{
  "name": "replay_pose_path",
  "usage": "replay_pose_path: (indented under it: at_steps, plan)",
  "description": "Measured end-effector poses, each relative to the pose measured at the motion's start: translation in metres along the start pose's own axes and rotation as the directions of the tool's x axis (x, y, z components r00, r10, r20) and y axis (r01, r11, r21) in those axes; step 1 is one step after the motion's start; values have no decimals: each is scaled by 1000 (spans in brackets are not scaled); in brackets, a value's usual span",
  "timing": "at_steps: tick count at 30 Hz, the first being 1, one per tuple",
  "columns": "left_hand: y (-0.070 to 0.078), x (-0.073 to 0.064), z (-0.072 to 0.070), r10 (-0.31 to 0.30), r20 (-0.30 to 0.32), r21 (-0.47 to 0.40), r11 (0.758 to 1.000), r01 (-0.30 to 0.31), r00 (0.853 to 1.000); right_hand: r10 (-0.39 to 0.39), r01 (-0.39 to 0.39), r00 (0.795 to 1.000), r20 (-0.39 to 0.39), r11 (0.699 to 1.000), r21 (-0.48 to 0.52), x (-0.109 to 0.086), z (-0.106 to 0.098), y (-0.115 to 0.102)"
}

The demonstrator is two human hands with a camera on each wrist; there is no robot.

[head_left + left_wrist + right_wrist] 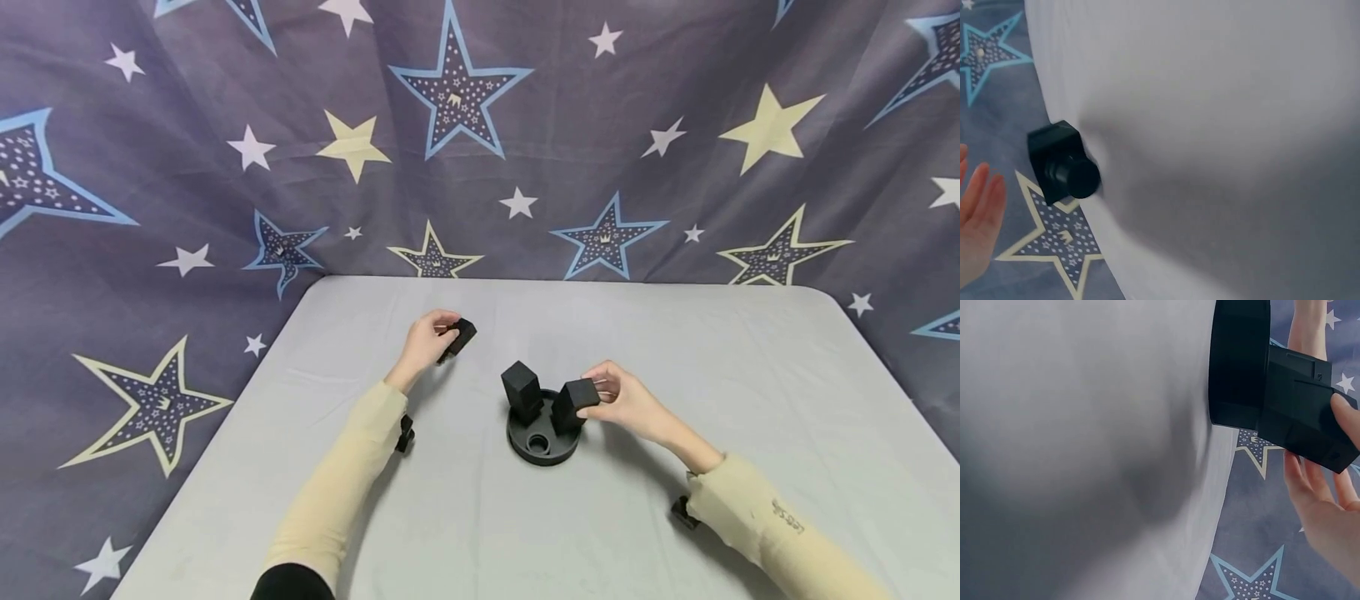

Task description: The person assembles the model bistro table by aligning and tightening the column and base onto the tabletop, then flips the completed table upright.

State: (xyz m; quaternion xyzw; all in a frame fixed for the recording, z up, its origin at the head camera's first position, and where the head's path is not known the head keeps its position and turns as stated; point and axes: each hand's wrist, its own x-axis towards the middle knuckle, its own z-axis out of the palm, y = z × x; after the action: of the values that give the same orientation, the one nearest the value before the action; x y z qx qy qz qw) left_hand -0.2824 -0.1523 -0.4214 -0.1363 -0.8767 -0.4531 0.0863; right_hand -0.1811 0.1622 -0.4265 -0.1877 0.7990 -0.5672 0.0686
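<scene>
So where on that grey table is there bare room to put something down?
The table lies bare right of the right hand, along the back edge, and at front left. It is crowded mid-table: round base, upright block, and the left hand.

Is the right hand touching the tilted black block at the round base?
Touching. In the head view the right hand grips the tilted black block at the round base, fingers curled over its top edge; the right wrist view shows a fingertip on it.

The place looks like a staged recording booth rather than a lived-in room; a grey-purple star-printed cloth (480,125) hangs as a backdrop on every visible side; a plain grey table (750,400) with rounded corners stands against it, holding only a few black blocks.
</scene>
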Motion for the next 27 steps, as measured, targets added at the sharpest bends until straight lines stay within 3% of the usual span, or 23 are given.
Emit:
replay_pose_path:
  at_steps: [10,15,18,22,23,25,27]
  plan:
    - [-10,13,3,-101,114,129,988,86,988,-9,9,1000,5,1000,-25,-1,-1,-2]
    - [-14,15,6,-115,142,169,981,90,983,-6,7,1000,15,1000,-22,-1,-2,2]
    - [-17,18,9,-160,160,180,975,130,974,-7,8,1000,24,1000,-13,0,-2,3]
    - [-59,31,23,-116,106,208,974,92,988,-4,4,1000,22,1000,-13,0,-2,3]
    - [-61,32,24,-121,100,218,971,97,988,-3,3,1000,22,1000,-13,0,-2,3]
    - [-61,31,26,-110,84,239,967,87,990,0,1,1000,21,1000,-16,0,-2,3]
    - [-45,28,23,-164,102,261,956,133,981,-2,2,1000,20,1000,-16,0,-1,3]
